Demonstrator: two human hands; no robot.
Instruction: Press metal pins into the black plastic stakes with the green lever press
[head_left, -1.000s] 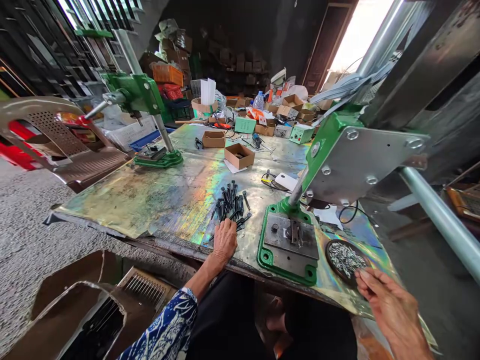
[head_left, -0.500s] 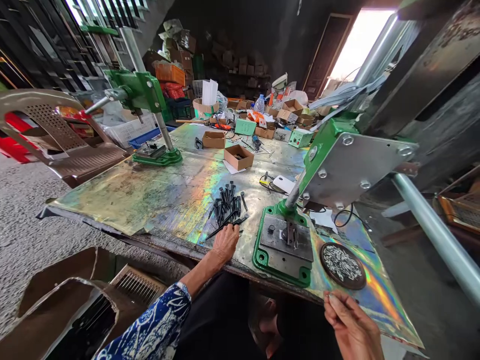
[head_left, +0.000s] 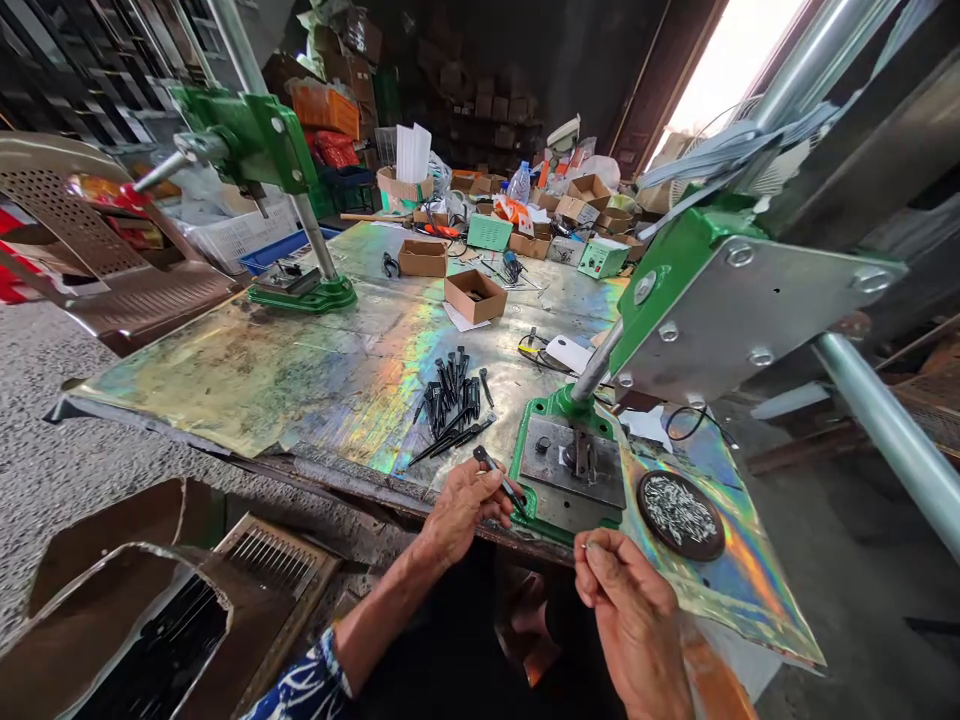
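My left hand [head_left: 461, 515] is closed around a slim black rod-like part [head_left: 501, 480] with a wider head, held slantwise by the near left corner of the green press base [head_left: 526, 500]. My right hand [head_left: 628, 592] is pinched in front of the base; a tiny pale bit [head_left: 586, 546] shows at the fingertips, too small to make out fully. Beyond my left hand lies a loose pile of similar black parts [head_left: 450, 395]. To the right of the base, a round brown dish [head_left: 643, 512] holds many small silvery pieces [head_left: 679, 512].
The press's metal plate and lever [head_left: 870, 420] overhang the right side. A second green press [head_left: 300, 290] stands at the table's left. Small cardboard boxes [head_left: 475, 300] sit mid-table, with clutter behind. An open carton [head_left: 120, 580] of black parts is below left.
My left hand has lifted a black part off the pile and drawn it right and nearer. My right hand has moved left and up toward the press base. The view has shifted slightly.
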